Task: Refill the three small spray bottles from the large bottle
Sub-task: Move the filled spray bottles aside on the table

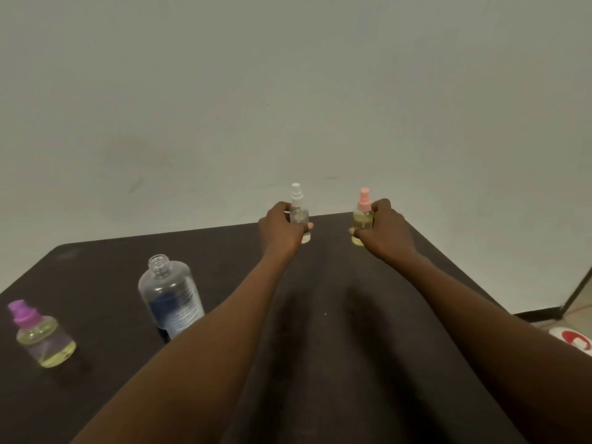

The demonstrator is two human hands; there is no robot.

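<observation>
Both my arms reach to the far edge of the dark table (336, 315). My left hand (282, 230) is closed around a small clear spray bottle with a white cap (299, 209). My right hand (382, 230) grips a small spray bottle with a pink cap (363, 213) that holds yellowish liquid. Both bottles stand upright near the far edge. At the left, the large clear bottle (171, 296) stands uncapped with a dark blue label. Further left sits a third small spray bottle with a purple cap (43, 336), holding yellowish liquid.
A plain pale wall (288, 91) rises behind the table. At the right, past the table's edge, tiled floor shows with a red and white object (573, 341) and a dark door frame (576, 290).
</observation>
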